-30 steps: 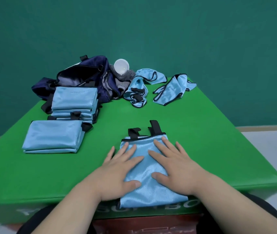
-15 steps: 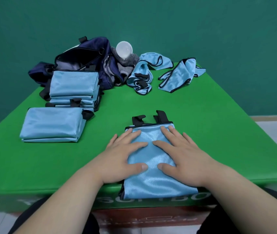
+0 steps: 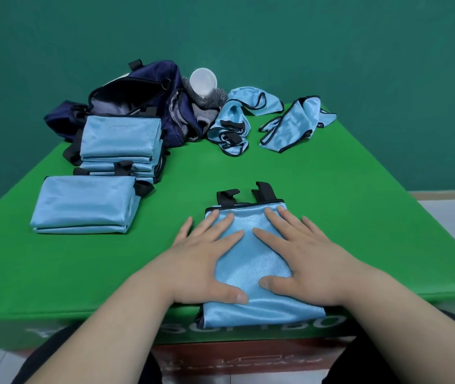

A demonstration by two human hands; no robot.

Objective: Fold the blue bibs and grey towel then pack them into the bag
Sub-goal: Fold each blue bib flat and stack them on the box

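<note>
Both palms flat, fingers straight and spread: your left hand (image 3: 201,266) and right hand (image 3: 309,261) press the part-folded blue bib (image 3: 251,268) at the green table's (image 3: 331,184) near edge. Smooth outward, then tuck the black straps (image 3: 263,189) in before the next fold.

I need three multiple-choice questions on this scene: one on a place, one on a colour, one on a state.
1. Where on the table does the navy bag lie?
A. far left B. near right C. centre
2. What colour is the table top?
A. red B. green C. white
3. How do the left hand and right hand lie on the front bib?
A. in fists B. pinching a strap C. flat, fingers straight
Key: 1 A, it sits far left, behind the folded bibs; 2 B, the cover is green; 3 C, both palms press flat.
</note>
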